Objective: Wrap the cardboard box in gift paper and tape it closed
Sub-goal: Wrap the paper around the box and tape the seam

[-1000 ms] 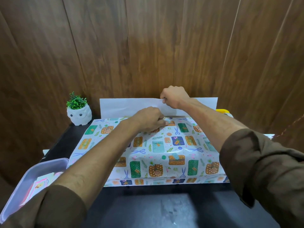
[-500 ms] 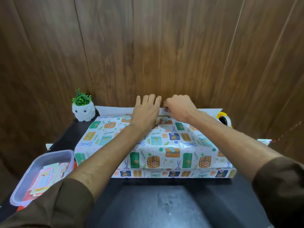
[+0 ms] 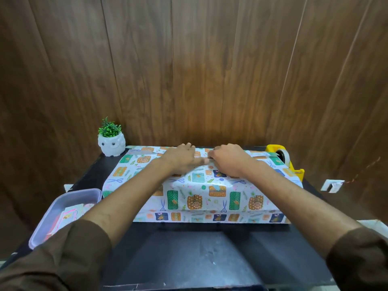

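Since a second ago the white flap of gift paper (image 3: 210,192) that stood against the wooden wall (image 3: 189,70) has come down over the top of the parcel, so only the printed side shows, and both hands have dropped with it onto that top face. Paper covers the box completely; the parcel lies across the middle of the black table (image 3: 189,253), its long side facing the person, its far edge near the wall. The left hand (image 3: 180,159) lies palm down on the far part of the top, fingers straight and together, pressing the paper flat and gripping nothing. The right hand (image 3: 228,161) sits just beside it, knuckles up, fingers curled so that their tips meet the paper next to the left fingertips; whether they pinch the paper's edge or only press on it cannot be told. Both forearms reach over the near half of the parcel. A yellow tape dispenser (image 3: 274,148) stands at the far right, partly behind the paper's corner. At the far left corner sits a white owl pot (image 3: 111,143) with a green plant, and at the near left a clear plastic tub (image 3: 79,191) holds cards.
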